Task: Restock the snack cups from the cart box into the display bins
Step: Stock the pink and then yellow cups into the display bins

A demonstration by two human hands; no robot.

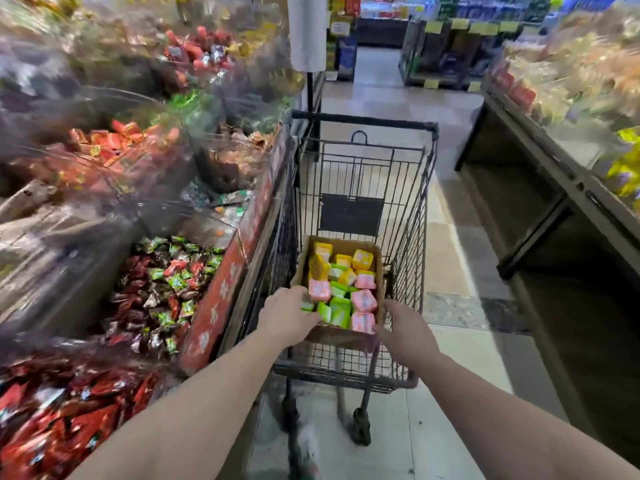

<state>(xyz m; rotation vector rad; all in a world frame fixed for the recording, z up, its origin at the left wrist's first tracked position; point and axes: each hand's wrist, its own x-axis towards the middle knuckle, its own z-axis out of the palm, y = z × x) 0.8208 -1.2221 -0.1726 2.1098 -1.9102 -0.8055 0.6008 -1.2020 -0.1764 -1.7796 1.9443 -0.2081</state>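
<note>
I am watching the left hand (289, 318) gripping the box (341, 336) edge, the right hand (403, 332) curling round its corner (fingers hidden). Tilting risks spilling cups (363, 301).

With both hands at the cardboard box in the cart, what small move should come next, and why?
Probably the left hand should close on a green snack cup and lift it toward the clear display bins on the left. That hand already lies over the near left corner of the brown cardboard box among the cups, while the right hand rests at its near right corner, seemingly steadying it.
</note>
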